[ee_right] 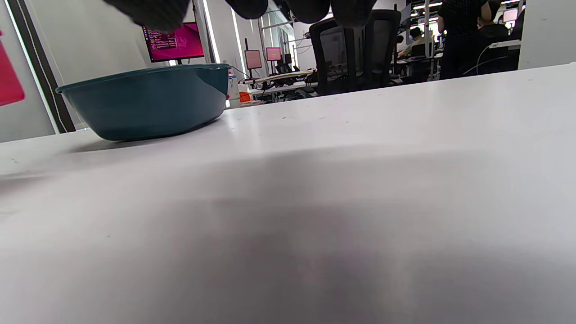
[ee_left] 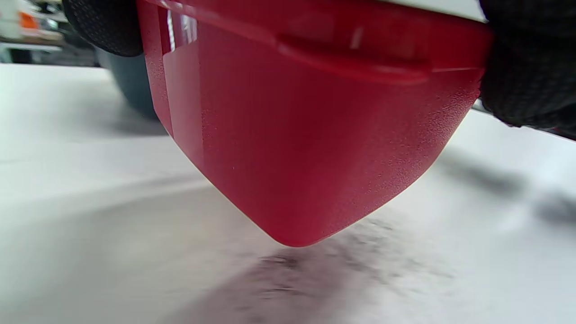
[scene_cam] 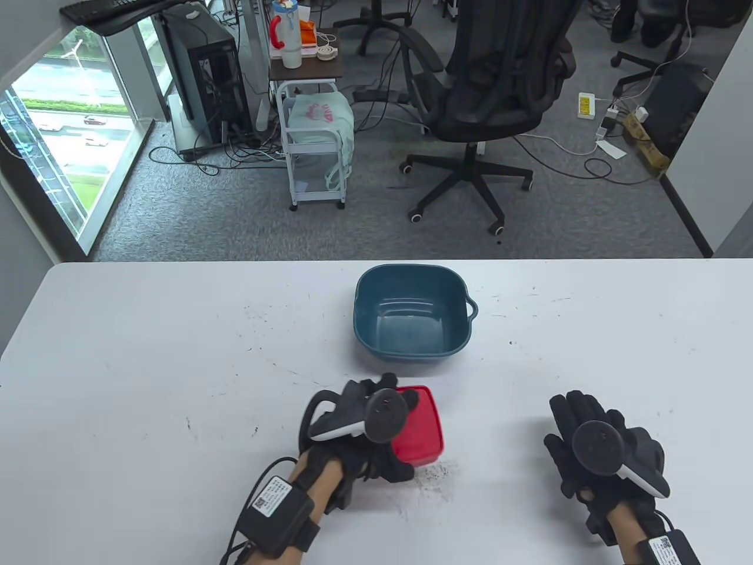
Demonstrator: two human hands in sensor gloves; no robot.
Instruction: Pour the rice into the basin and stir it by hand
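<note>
From the table view, the left hand (scene_cam: 359, 426) grips a red container (scene_cam: 419, 432) near the teal basin (scene_cam: 410, 311) on the desk (scene_cam: 147, 365); the right hand (scene_cam: 600, 450) rests flat, fingers straight. In the left wrist view, fingers (ee_left: 531, 63) clasp the tilted container's rim. The right wrist view shows the basin alone.

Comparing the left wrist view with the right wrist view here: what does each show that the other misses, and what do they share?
Only the left wrist view shows the red container up close, lifted off the table with gloved fingers gripping its edges. Only the right wrist view shows the basin's whole side and rim, plus the office chair and monitors behind. Both show the white table and at least part of the teal basin.
</note>
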